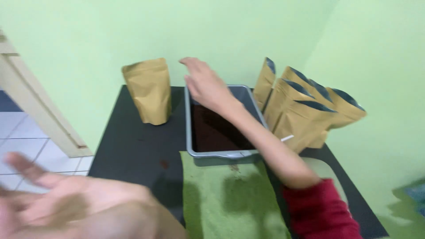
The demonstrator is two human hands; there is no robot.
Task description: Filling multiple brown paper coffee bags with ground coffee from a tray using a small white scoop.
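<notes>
Right hand [204, 85]: open, fingers loosely spread, gripping nothing. It hangs over the far left corner of the tray, with its red sleeve [321, 210] trailing back to the near right.
Pouch [149, 90]: a tan stand-up bag, sealed at the top, upright on the table. It stands to the left of the right hand, near it but apart, a gap of green wall showing between fingertips and bag.
Long axis: the pouch's runs vertical; the fingers point left and away, toward its upper part.
Nearer hand: the right, by a good margin.
Left hand [66, 208]: open and blurred, palm up, low at the near left, holding nothing, well apart from the pouch.
Tray [189, 128]: grey metal, filled with dark powder, lying just right of the pouch, its long side running away from the person.
Open pouches [305, 110]: a cluster of tan bags with gaping mouths, standing at the tray's right side.
Cloth [230, 199]: green, spread on the table [133, 146] under the tray's near edge.
</notes>
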